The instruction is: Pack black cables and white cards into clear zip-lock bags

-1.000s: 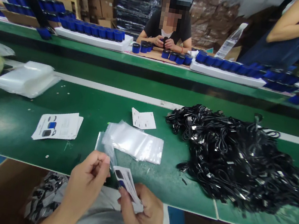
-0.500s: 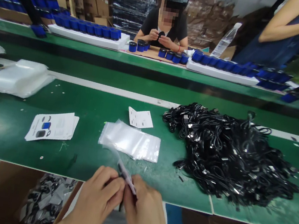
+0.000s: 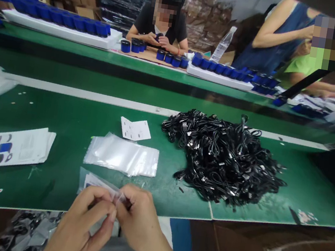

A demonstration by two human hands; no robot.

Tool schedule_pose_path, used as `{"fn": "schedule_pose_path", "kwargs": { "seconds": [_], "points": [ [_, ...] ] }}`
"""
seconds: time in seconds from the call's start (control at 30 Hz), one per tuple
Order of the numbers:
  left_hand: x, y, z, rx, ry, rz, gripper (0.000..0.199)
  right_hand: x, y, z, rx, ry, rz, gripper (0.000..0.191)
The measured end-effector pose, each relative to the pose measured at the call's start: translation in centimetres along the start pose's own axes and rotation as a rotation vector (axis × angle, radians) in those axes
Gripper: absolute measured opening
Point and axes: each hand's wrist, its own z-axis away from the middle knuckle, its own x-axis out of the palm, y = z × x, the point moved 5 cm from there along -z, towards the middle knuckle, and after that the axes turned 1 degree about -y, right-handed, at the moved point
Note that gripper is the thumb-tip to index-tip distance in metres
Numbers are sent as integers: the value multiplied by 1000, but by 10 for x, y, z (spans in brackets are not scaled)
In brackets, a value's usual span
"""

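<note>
The green table (image 3: pixel 180 206) runs past both my hands, which overlap its near edge in my view. A strip of tabletop separates my right hand (image 3: pixel 137 216) from the heap of black cables (image 3: pixel 222 159). Left of my left hand (image 3: pixel 85 218) lies a leaflet stack (image 3: pixel 23 149), its printed words too small to read. Just ahead are clear bags (image 3: pixel 122 156). My thumbs and fingertips pinch a small bag (image 3: pixel 103 182), print showing through. Beyond sits a folded leaflet (image 3: pixel 136 130).

Bags (image 3: pixel 123 155): glossy plast.; leaflets (image 3: pixel 24 146): matt paper; cables (image 3: pixel 219 159): plast. w/ shiny metal plugs (image 3: pixel 184 126).
</note>
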Motion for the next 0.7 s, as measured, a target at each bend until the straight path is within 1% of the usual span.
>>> {"fn": "schedule_pose_path", "kwargs": {
  "seconds": [0.1, 0.13, 0.2, 0.3, 0.37, 0.4, 0.47, 0.5, 0.53, 0.57, 0.6, 0.63, 0.67, 0.7],
  "points": [
    [-1, 0, -2, -11, -16, -12, 11, -3, -4, 4, -39, -87, -13, 21],
    [-1, 1, -3, -15, -17, -12, 11, -3, -4, 4, -42, -84, -14, 20],
    [0, 3, -4, -7, -28, -14, 11, -2, 0, 3, -19, -31, -11, 19],
    [2, 4, -5, 53, -59, -36, 10, 3, 6, -2, 42, 38, 6, 18],
    [2, 0, -6, 62, -57, -49, 10, -1, 2, -2, 41, 18, 41, 18],
    [2, -4, -6, 50, -53, -57, 10, -7, -2, 0, 24, -13, 74, 17],
    [3, -13, -7, -5, -63, -65, 10, -31, -11, 9, -19, -58, 186, 23],
    [4, -17, -8, -45, -79, -59, 10, -49, -14, 15, -35, -36, 267, 27],
    [6, -21, -8, -93, -95, -45, 12, -72, -15, 23, -33, 51, 369, 24],
    [7, -24, -9, -144, -110, -28, 15, -97, -13, 31, -17, 172, 508, 23],
    [9, -25, -9, -188, -115, -9, 18, -121, -11, 39, 2, 309, 681, 24],
    [10, -25, -10, -222, -111, 4, 21, -140, -7, 47, 33, 413, 856, 25],
    [10, -25, -11, -245, -101, 8, 24, -155, -2, 52, 59, 469, 997, 26],
    [10, -24, -12, -257, -87, 4, 25, -165, 5, 56, 76, 477, 1090, 26]
  ]
}}
